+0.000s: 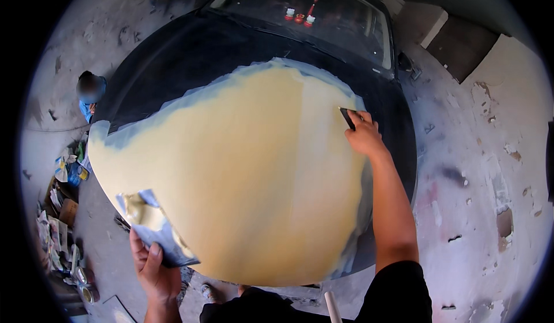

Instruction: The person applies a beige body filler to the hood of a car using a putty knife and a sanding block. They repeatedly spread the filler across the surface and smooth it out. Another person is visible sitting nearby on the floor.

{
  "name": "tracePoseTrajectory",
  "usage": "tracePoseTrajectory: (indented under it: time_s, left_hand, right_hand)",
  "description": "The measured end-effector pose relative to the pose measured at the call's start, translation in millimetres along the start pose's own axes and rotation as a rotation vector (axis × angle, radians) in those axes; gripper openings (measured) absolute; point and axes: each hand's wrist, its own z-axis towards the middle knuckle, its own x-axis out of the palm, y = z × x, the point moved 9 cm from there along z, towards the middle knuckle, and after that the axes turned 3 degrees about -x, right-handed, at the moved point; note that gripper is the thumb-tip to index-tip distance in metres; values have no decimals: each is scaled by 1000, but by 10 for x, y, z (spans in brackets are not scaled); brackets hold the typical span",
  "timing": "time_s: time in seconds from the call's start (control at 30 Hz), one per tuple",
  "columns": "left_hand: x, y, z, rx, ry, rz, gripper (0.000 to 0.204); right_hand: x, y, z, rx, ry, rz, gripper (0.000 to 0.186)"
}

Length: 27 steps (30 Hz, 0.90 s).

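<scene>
A dark car hood (173,57) fills the middle, most of it coated with pale yellow body filler (231,161). The coat has grey-blue feathered edges, and a lighter band runs along its right part. My right hand (366,133), arm stretched far forward, grips a dark putty spreader (348,118) against the filler near its upper right edge. At the lower left, my left hand (154,268) holds up a flat mixing board (158,233) smeared grey-blue, with a lump of pale filler (141,210) on it. The thumb lies on its near face.
Beyond the hood is the windshield (306,11), with small red and white ornaments behind it. Someone in blue (92,89) is at the far left. Cans, boxes and rags (69,207) clutter the left floor. On the right, the concrete floor (461,196) is patchy and chipped.
</scene>
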Motion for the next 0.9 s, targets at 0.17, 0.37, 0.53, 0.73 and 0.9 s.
tracePoseTrajectory:
  time_s: [0.17,0.37,0.53,0.73,0.9]
  left_hand:
    - [-697,-222,-296,63,-182,74,62]
    - [-1362,-412,-656,154,-388,198,61]
    - [-1634,-547,-818,200,-552,314,59]
    - [-1387,-500,-769,256,-645,289,59]
    - [-1251,-387,-671,219,-676,244,61]
  right_hand:
    - [343,-26,1161,77,123,-5,59]
    - [669,439,2111,-6,176,-27,60]
    - [903,1037,2685,-196,238,-66,58]
    - [1042,1710,3059,-428,234,-155,52]
    - [997,1601,3058,-435,296,-183,54]
